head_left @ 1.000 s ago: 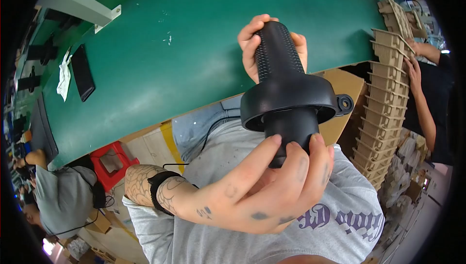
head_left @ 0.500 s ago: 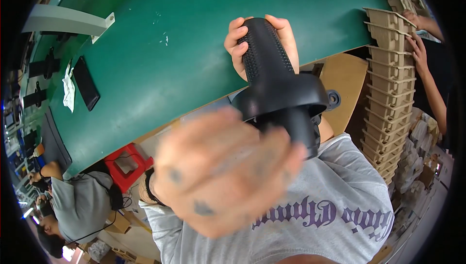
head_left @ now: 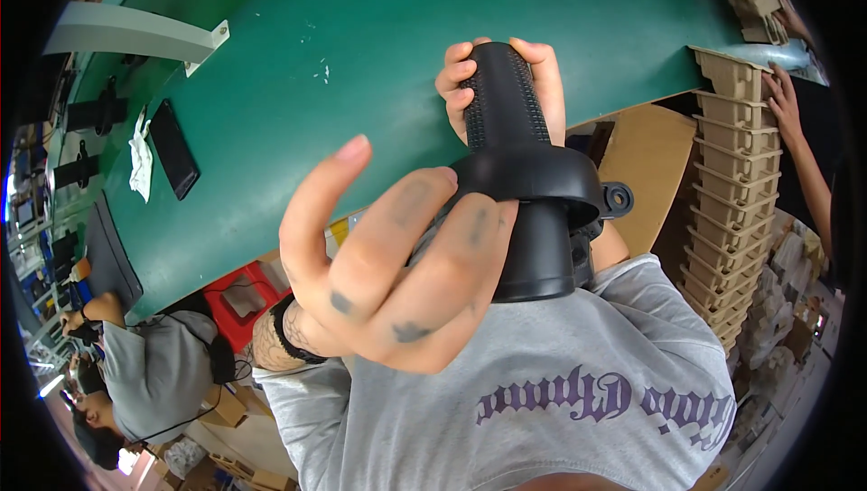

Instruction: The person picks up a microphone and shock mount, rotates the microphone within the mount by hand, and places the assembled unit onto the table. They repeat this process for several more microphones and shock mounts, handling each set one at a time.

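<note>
A black plastic part (head_left: 533, 170) stands up in front of my chest. It has a ribbed handle at the far end, a wide round collar and a smooth cylinder below. My right hand (head_left: 550, 84) is wrapped round the handle from behind, fingers on its left side and thumb on its right. My left hand (head_left: 406, 265) is bent against the collar's left side, overlapping the cylinder. One of its fingers sticks out to the left; the others are curled. Whatever those curled fingers pinch is hidden. A small black ring-shaped lug (head_left: 618, 199) shows right of the collar.
A green table (head_left: 361, 3) spans the far side, with a black phone (head_left: 174, 149) and a white tissue (head_left: 141, 158). Stacked pulp trays (head_left: 733, 166) rise at right, beside another person's hand (head_left: 782, 98). A red stool (head_left: 239, 301) and a seated person (head_left: 163, 364) are at left.
My left hand has turned and risen slightly, from a blur over the cylinder to the collar's left side. The black part stays in my right hand. At right, the other person's hands have moved.
</note>
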